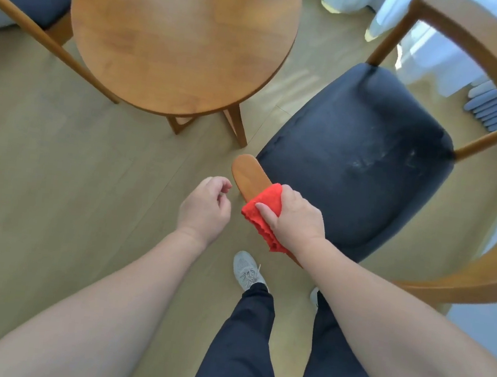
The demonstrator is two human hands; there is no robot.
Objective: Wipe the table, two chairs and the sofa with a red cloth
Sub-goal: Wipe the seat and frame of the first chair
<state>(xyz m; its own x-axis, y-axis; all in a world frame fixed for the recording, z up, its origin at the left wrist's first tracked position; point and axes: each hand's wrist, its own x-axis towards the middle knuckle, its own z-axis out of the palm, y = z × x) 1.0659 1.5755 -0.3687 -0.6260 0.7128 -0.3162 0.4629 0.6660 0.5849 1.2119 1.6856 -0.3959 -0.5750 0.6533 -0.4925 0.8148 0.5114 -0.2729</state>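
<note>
Cloth [261,217] on chair arm [249,173]
Right fingers [289,194] clamp it; left fingers [220,185] loose, empty. Sweep firmly to tip.

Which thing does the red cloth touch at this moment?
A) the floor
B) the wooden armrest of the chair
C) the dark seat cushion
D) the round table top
B: the right hand grips the red cloth over the wooden armrest, beside the dark seat cushion.

1 wide-angle head cam, fwd & steeply down, close over chair [358,157]
</note>
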